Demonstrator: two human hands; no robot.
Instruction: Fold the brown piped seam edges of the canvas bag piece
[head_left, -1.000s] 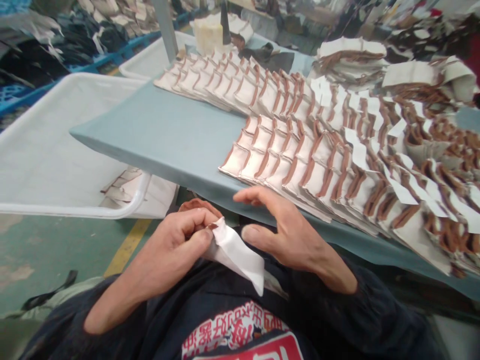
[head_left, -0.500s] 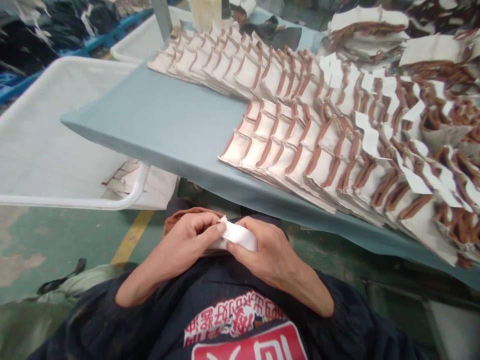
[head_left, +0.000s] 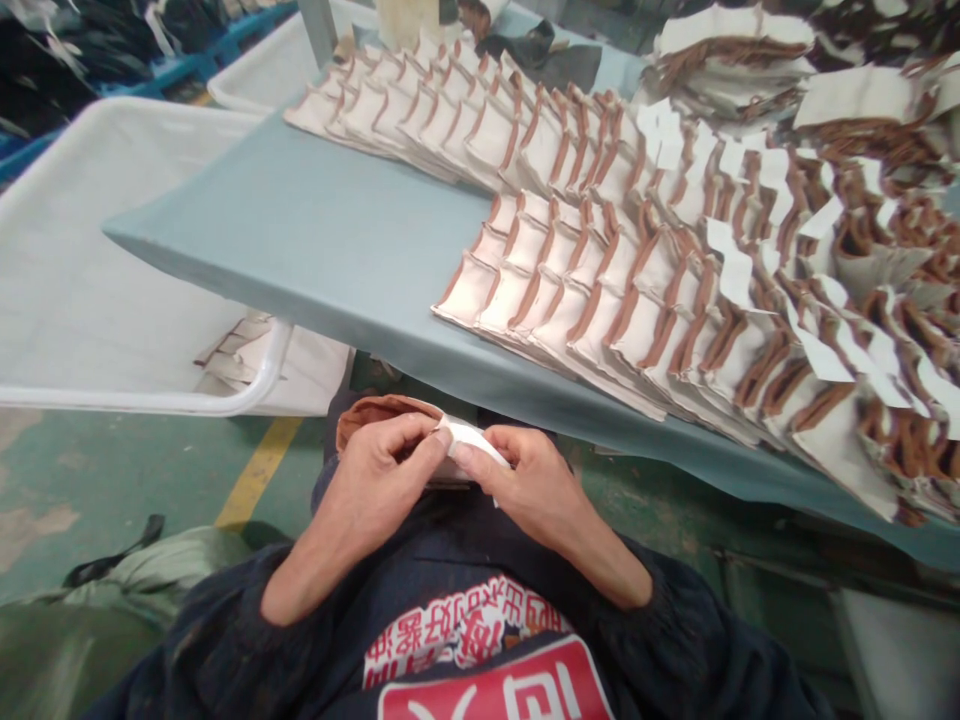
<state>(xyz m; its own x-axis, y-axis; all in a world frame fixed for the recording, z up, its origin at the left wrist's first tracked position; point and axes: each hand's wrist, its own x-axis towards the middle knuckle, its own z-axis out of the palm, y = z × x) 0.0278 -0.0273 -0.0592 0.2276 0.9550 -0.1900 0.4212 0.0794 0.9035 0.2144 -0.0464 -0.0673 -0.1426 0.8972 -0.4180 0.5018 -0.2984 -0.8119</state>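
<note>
White and narrow, a strip (head_left: 478, 440) spans the gap between the hands, one end pinched by the left hand (head_left: 382, 465), just beyond whose knuckles a brown-edged piece (head_left: 386, 405) curves, the other gripped by the right hand (head_left: 532, 478), with the blue-grey table (head_left: 300, 225) ahead of both.

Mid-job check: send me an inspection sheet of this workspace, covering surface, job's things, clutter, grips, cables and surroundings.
Surface: blue-grey table, bearing rows of brown-edged cream pieces.
Job's things: white strip between both grips; brown-edged piece partly hidden behind the left grip.
Clutter: loose strips lie across the rows at the right; dark cloth at the table's far side.
Grips: left grip pinches the strip's left end; right grip pinches it farther right.
Cables: nothing seen.
Surroundings: white bin by the table's left end; green floor with a yellow line.
</note>
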